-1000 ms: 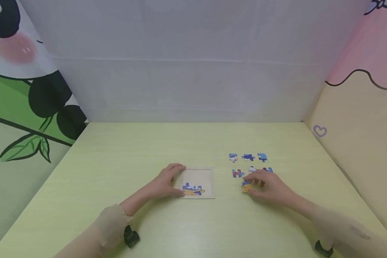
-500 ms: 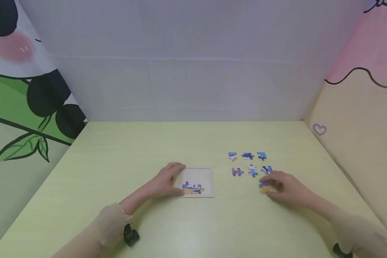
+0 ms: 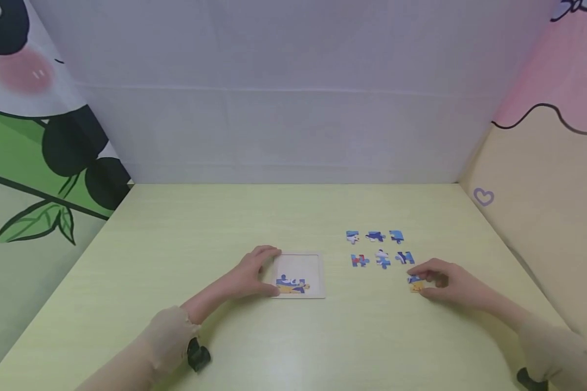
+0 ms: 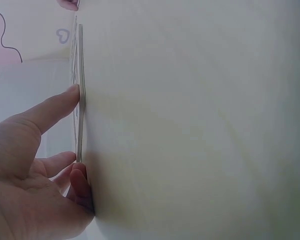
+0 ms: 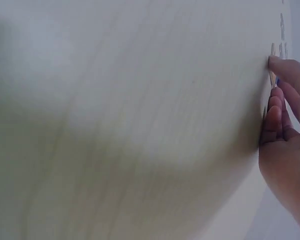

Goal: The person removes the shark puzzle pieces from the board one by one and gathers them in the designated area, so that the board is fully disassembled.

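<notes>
A square, pale puzzle tray (image 3: 316, 271) lies on the table, with a few joined jigsaw pieces (image 3: 291, 285) in its near left part. My left hand (image 3: 250, 274) holds the tray by its left side, thumb at the near corner and fingers at the far one. In the left wrist view the thumb (image 4: 60, 107) touches the tray's thin edge (image 4: 82, 65). Farther right, my right hand (image 3: 450, 281) pinches a blue and yellow puzzle piece (image 3: 416, 284) between thumb and fingers, at or just above the tabletop. In the right wrist view that piece shows only as a sliver.
Two rows of loose puzzle pieces lie between the hands: a far row around a dark blue piece (image 3: 375, 237), and a nearer row around a white and blue piece (image 3: 383, 259). A grey-white wall (image 3: 293, 136) stands behind the table (image 3: 293, 342), with printed panels at both sides.
My right hand has moved to the right with the pinched puzzle piece, uncovering the nearer row of pieces. My left hand and the tray have stayed in place.
</notes>
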Available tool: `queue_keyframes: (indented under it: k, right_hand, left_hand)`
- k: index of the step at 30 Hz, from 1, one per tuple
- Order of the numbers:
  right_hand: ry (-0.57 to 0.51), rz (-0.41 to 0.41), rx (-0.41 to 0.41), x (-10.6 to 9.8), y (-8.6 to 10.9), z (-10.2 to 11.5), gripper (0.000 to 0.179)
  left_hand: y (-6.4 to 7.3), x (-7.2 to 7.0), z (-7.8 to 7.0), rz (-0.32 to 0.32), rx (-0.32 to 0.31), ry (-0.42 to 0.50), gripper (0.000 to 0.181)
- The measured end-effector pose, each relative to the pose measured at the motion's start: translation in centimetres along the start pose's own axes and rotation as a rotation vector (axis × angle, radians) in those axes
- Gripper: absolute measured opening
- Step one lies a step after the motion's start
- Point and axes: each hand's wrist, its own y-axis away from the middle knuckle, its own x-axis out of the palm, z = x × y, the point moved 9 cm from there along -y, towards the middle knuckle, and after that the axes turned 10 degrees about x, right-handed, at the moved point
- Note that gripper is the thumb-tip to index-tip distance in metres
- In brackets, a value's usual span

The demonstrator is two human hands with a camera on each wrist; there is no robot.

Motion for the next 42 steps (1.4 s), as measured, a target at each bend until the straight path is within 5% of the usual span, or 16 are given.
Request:
queue_keyframes:
  k: [25,42]
  right_hand:
    - [0.005,0.088,-0.043,-1.2,-0.9,1.3,0.044]
    - [0.007,0.089,-0.131,-0.4,-4.6,9.4,0.032]
  left_hand:
    - [0.0,0.0,0.0,0.006,0.001,0.020,0.089]
    - [0.0,-0.1,0.4,0.003,0.006,0.024,0.086]
